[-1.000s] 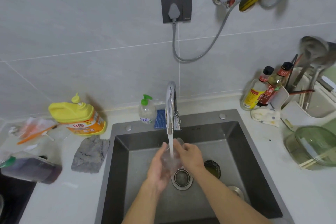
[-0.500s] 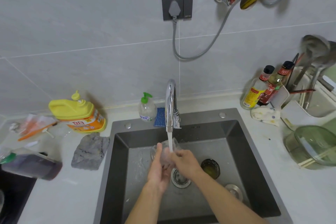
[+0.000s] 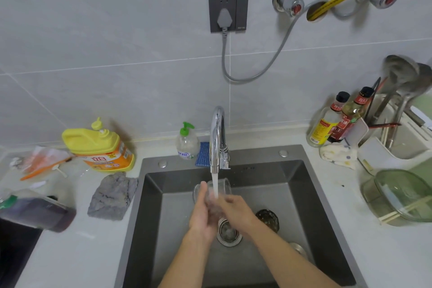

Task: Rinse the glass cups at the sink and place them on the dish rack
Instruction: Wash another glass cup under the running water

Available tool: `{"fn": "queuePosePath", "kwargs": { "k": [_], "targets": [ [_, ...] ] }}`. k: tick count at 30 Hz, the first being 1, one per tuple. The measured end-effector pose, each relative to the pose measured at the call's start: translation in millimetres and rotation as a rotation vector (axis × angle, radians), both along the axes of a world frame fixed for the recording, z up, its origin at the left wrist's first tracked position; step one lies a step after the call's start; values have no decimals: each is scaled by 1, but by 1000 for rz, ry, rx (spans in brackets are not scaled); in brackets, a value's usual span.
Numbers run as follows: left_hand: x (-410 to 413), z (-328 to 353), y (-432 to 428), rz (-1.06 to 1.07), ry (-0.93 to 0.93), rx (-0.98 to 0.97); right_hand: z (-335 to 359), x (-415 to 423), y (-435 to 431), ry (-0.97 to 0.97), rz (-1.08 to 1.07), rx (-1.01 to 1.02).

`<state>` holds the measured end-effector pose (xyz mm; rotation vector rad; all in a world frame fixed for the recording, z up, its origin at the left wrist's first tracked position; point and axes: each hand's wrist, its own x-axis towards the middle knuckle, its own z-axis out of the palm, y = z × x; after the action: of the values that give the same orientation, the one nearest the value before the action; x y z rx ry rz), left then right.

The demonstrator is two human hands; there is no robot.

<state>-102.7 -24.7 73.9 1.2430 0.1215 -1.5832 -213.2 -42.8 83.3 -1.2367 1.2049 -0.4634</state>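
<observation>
The left hand (image 3: 201, 213) and right hand (image 3: 236, 210) are clasped together round the glass cup (image 3: 221, 188), held over the drain (image 3: 229, 232) inside the sink (image 3: 304, 194). Over the last second the cup has been turned and tipped, so its mouth now faces the back wall and the water stream (image 3: 215, 186) from the faucet (image 3: 217, 138) hits its side. That looks like rinsing mid-way. A second cup (image 3: 267, 218) waits beside the drain, and the dish rack (image 3: 383, 154) stands well apart on the right surface (image 3: 350, 241).

Forearms converge, left hand (image 3: 200, 211) and right hand (image 3: 236, 210) clasped.
</observation>
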Motion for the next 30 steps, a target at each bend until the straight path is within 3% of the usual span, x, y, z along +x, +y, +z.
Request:
{"fn": "queuePosePath", "kwargs": {
  "k": [4, 8, 12, 16, 18, 22, 25, 28, 30],
  "targets": [
    [7, 11, -8, 7, 15, 40, 3, -18, 3, -49, 194, -217],
    [2, 13, -7, 22, 18, 79, -1, -10, 4, 255, 147, -269],
    [-4, 13, -7, 27, -13, 119, 3, 0, 10, 36, -44, -114],
    [5, 9, -5, 7, 26, 152, -10, -16, 4, 166, 216, -255],
    [8, 9, -2, -29, 44, 143, -10, -19, 0, 262, 231, -308],
    [2, 12, 4, -112, -75, 131, 1, -10, -1, 126, -26, -324],
    [-2, 2, 5, -135, -260, 167, -1, -9, -5, 219, -100, -367],
    [-11, 11, 9, -189, -302, 142, 5, -5, -7, 209, -149, -376],
    [-15, 18, 11, -215, -282, 117, 10, -1, -5, 125, -245, -277]
  ]
}}
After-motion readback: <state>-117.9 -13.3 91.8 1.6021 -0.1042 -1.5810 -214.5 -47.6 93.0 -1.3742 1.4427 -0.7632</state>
